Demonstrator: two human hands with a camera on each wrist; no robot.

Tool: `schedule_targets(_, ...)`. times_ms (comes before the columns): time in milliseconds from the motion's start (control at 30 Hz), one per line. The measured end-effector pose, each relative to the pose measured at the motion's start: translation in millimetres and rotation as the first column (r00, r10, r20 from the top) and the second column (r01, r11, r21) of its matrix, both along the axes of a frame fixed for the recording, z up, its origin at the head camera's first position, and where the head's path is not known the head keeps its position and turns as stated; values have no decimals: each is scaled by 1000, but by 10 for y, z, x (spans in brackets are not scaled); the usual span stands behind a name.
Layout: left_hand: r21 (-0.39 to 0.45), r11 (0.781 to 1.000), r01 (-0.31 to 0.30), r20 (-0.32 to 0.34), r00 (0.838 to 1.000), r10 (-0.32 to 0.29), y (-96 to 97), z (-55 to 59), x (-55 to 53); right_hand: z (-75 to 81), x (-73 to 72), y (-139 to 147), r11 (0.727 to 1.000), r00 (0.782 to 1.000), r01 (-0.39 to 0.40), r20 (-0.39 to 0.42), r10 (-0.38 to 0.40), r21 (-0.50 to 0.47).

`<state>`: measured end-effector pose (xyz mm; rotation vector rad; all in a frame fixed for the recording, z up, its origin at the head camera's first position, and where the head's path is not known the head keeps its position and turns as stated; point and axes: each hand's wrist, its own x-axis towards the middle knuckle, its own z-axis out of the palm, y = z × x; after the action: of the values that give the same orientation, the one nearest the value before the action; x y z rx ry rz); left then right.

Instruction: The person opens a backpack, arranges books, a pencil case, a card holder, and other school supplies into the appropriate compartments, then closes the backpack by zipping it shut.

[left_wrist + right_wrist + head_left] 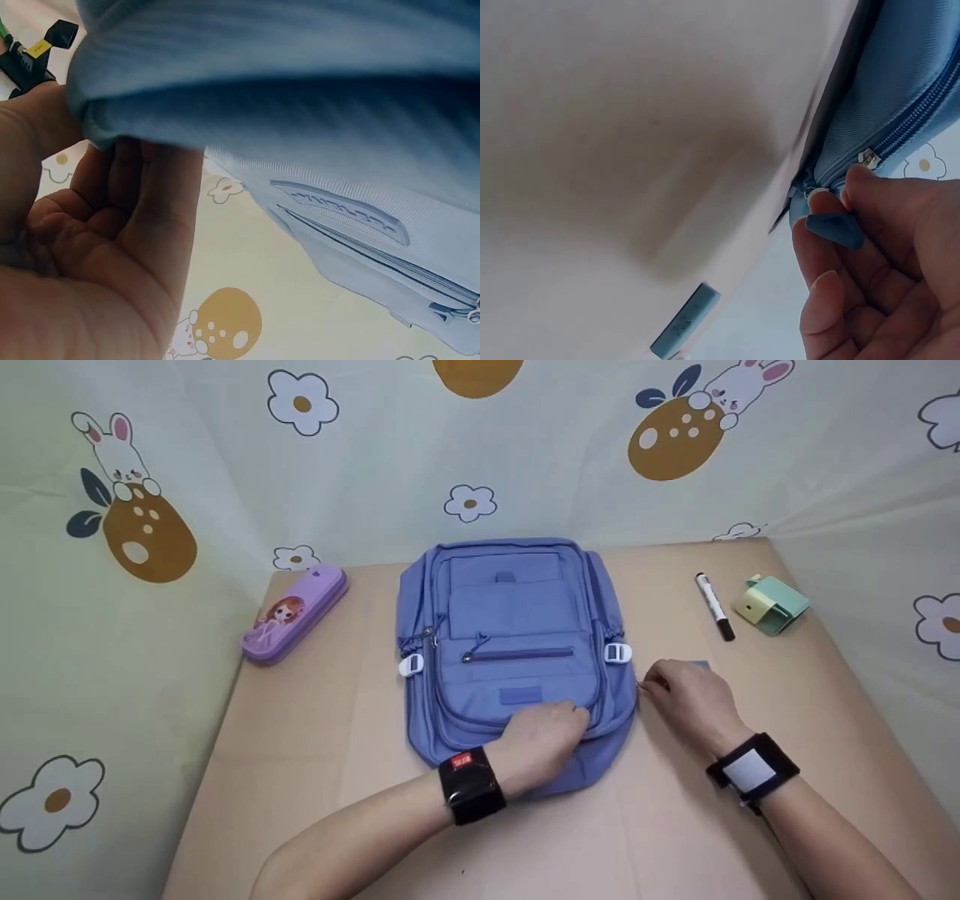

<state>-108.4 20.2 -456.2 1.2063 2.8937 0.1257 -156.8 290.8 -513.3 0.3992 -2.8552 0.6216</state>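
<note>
1. The blue backpack (514, 611) is lying on the tan tabletop (300, 780), front pockets facing up; its top end is pointing away from the person and its base toward them, so its long axis is running nearly straight out from the body.
2. The left hand (544, 739) is gripping cloth at the backpack's lower right front; the left wrist view is showing the fingers curling under a fold, the thumb partly hidden.
3. The right hand (694, 697) is working at the backpack's right edge, below the right-hand white buckle (617, 653); thumb and forefinger are pinching close by the zip slider (868, 158), and a dark blue zip pull (836, 229) is resting among the fingers. I cannot tell exactly which part the fingertips are pinching.
4. A small blue-grey block (685, 321) is lying to the right of the backpack, partly hidden behind the right hand in the head view.
5. Left of the backpack, a purple case (296, 615) is lying aslant.
6. Right of the backpack's upper half, a marker (715, 606) is pointing its black cap toward the person, with a green-and-yellow sharpener (771, 604) sitting farther right.
</note>
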Motion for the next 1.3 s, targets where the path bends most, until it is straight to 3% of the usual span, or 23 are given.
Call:
schedule_targets(333, 23, 1000, 11, -37, 999, -10, -23, -14, 8, -37, -54, -18, 999, 999, -37, 12, 37, -38)
schedule_targets(600, 47, 999, 27, -111, 994, -22, -35, -38, 26, -39, -117, 1, 997, 997, -70, -41, 71, 24)
schedule_targets(933, 38, 999, 37, -70, 997, -35, -35, -11, 27, -30, -275, -5, 999, 999, -37, -26, 38, 27)
schedule_targets(1300, 13, 1000, 24, 19, 1000, -24, 10, 13, 18, -40, -639, -78, 999, 998, 33, -53, -32, 21)
